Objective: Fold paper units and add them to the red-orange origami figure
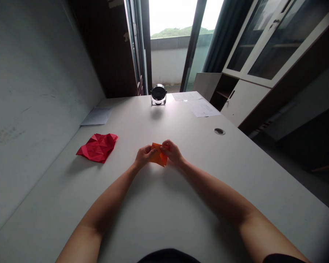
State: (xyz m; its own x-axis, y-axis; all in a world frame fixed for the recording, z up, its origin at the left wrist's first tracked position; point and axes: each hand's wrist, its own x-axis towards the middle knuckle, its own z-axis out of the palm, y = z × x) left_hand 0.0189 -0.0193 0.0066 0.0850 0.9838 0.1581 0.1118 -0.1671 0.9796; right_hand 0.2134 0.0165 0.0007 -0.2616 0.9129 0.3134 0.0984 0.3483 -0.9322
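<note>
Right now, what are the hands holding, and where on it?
Both hold the small folded orange paper piece: left hand pinches its left edge, right hand its upper right edge.

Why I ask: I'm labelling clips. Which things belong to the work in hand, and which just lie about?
In hand: orange paper, held by left hand and right hand.
Lying about: creased red paper, white sheets, small round metal device, grey sheet by wall.

Small folded orange paper (pixel 159 155), held mid-table

So the folded paper (pixel 159 156) is sitting mid counter (pixel 167 219), creased sheet (pixel 97 147) is lying off to its left, round gadget (pixel 158 95) is standing well behind it.
</note>
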